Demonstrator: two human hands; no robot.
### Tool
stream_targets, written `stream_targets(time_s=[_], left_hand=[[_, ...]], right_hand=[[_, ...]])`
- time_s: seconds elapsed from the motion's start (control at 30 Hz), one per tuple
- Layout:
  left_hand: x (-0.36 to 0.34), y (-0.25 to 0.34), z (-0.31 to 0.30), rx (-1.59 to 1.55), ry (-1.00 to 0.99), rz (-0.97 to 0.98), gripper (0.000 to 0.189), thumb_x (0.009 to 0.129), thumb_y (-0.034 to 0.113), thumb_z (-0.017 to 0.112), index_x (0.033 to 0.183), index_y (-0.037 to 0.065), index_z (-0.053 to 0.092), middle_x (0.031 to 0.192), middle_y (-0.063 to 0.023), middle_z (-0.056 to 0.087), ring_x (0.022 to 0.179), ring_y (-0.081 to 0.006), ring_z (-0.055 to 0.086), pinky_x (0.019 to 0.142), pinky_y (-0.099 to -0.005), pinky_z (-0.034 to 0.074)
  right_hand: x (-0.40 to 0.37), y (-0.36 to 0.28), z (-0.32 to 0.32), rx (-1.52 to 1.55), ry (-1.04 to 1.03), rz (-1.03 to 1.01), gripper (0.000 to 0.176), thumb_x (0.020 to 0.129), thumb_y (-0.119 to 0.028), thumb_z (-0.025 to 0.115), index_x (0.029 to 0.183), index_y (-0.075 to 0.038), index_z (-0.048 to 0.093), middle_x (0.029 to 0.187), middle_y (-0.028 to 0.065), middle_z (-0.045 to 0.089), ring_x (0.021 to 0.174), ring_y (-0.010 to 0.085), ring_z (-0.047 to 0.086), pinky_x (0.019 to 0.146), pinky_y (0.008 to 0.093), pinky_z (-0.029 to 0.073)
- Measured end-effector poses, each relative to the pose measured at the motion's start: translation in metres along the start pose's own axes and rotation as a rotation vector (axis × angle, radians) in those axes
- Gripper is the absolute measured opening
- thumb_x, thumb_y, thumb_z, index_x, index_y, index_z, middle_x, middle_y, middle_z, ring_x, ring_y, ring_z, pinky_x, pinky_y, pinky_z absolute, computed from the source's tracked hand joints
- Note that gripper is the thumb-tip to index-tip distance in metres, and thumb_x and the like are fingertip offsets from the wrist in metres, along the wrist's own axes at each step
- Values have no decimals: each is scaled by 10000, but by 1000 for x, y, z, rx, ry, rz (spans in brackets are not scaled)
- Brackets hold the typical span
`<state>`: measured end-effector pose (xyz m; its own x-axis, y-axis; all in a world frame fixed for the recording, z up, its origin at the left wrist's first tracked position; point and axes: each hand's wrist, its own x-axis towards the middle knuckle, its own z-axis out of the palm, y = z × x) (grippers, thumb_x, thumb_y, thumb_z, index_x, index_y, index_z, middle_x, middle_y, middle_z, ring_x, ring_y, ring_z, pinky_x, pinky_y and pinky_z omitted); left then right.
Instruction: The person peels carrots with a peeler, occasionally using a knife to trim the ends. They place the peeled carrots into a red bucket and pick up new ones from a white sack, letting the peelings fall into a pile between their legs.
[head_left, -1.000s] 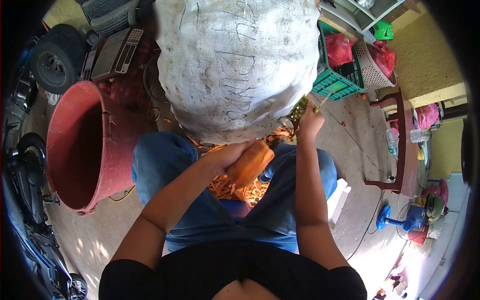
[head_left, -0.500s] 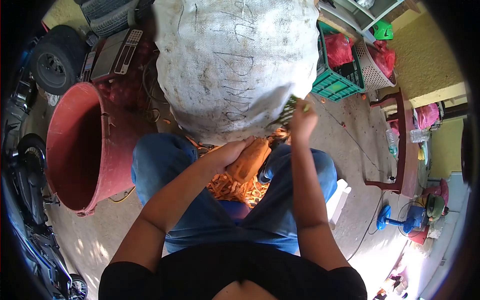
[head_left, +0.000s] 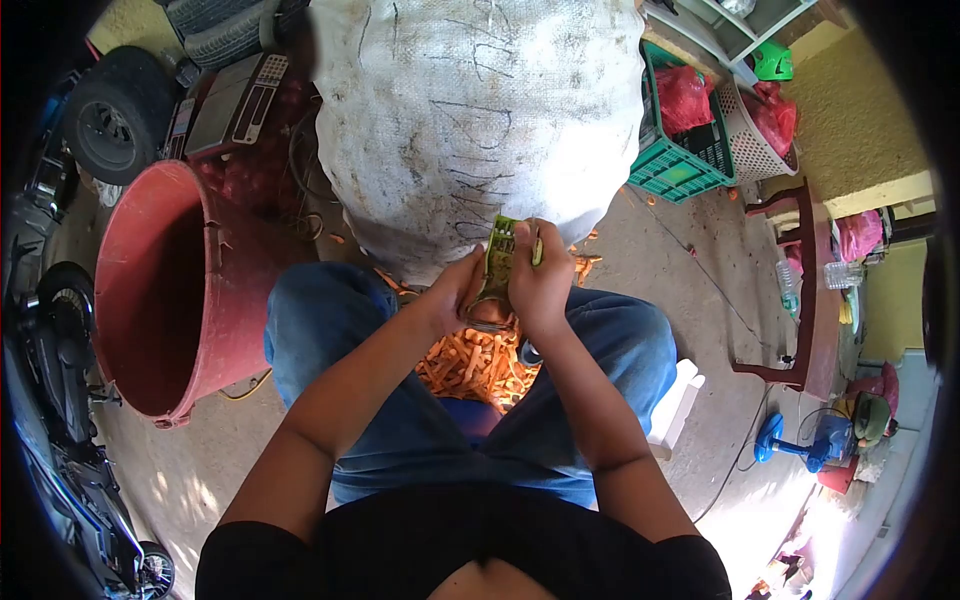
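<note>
My left hand is closed round a stout orange vegetable, its kind not certain, held above my lap. A green slotted hand grater lies against the vegetable and covers most of it. Fingers of my right hand wrap round the grater, from its right side. Below, between my knees, many cut orange strips are heaped in a blue container, which is partly hidden by my legs and arms.
A bulging white woven sack stands right in front of my knees. To the left is a big red tub; a green crate is at the far right. Scraps of orange lie on the concrete floor beyond my right knee.
My right hand has come down and left with the grater, from beside the sack onto the vegetable. The vegetable, bare and bright before, is now mostly covered by the grater.
</note>
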<state>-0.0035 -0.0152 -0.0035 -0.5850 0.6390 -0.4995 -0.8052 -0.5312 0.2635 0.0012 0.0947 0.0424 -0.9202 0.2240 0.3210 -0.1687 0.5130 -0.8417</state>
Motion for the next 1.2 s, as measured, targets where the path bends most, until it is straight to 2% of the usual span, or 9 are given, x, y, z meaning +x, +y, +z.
stream_targets(time_s=[0.27, 0.37, 0.53, 0.7, 0.77, 0.87, 0.97, 1.07, 1.2], left_hand=[[-24, -15, 28, 364, 116, -130, 393, 862, 373, 335, 1056, 52, 453, 901, -50, 554, 773, -136, 559, 704, -264, 458], [-14, -8, 12, 278, 58, -175, 379, 852, 379, 362, 1057, 76, 463, 932, -46, 556, 795, -133, 556, 702, -278, 459], [-18, 1, 13, 114, -110, 33, 375, 851, 379, 356, 1100, 112, 441, 959, -54, 553, 828, -165, 557, 706, -331, 470], [-5, -2, 1, 80, -238, -46, 427, 851, 404, 345, 1117, 79, 419, 962, -67, 542, 830, -168, 553, 705, -327, 478], [-19, 1, 15, 143, -185, -154, 426, 850, 409, 343, 1104, 77, 427, 955, -68, 543, 824, -169, 553, 693, -334, 481], [-22, -11, 20, 239, -57, -179, 426, 846, 421, 346, 1079, 78, 443, 941, -71, 546, 809, -170, 555, 678, -347, 486], [-19, -6, 21, 191, -9, -100, 424, 848, 417, 335, 1067, 72, 449, 942, -82, 549, 794, -178, 564, 674, -342, 489], [-17, 6, 17, 55, -59, -79, 389, 855, 379, 340, 1066, 71, 450, 957, -72, 548, 801, -171, 569, 687, -342, 491], [-15, -1, 12, 53, -116, 9, 348, 863, 335, 339, 1064, 75, 455, 953, -65, 553, 829, -166, 567, 705, -336, 490]], right_hand=[[63, 90, -46, -283, 373, 193, 171, 790, -133, 503, 721, 8, 571, 524, 99, 538, 432, 153, 479, 412, 292, 375], [49, 44, -43, 70, 317, 355, 257, 807, -193, 502, 665, 14, 558, 513, 12, 475, 430, 87, 395, 405, 251, 329], [0, -10, -7, 40, 41, -101, 155, 793, -151, 507, 790, 2, 528, 635, 173, 540, 578, 277, 554, 546, 341, 421], [15, 19, -7, -27, 119, -43, 163, 798, -132, 489, 758, 20, 532, 624, 168, 548, 529, 267, 534, 509, 329, 409], [43, 29, -27, 34, 224, 326, 213, 812, -149, 477, 716, 32, 535, 571, 117, 545, 460, 193, 500, 453, 299, 387], [60, 64, -44, -187, 371, 198, 221, 816, -145, 470, 701, 32, 535, 516, 51, 509, 413, 113, 436, 403, 274, 345], [40, 28, -41, 202, 238, 407, 210, 821, -160, 472, 719, 11, 536, 517, 35, 496, 426, 71, 406, 396, 256, 329], [6, 10, -13, 32, 114, -39, 231, 824, -213, 473, 795, 8, 534, 607, 124, 545, 540, 228, 530, 528, 295, 417], [-6, -11, -8, 5, 6, -68, 163, 798, -159, 501, 796, 1, 530, 666, 189, 552, 624, 305, 574, 561, 342, 433]])
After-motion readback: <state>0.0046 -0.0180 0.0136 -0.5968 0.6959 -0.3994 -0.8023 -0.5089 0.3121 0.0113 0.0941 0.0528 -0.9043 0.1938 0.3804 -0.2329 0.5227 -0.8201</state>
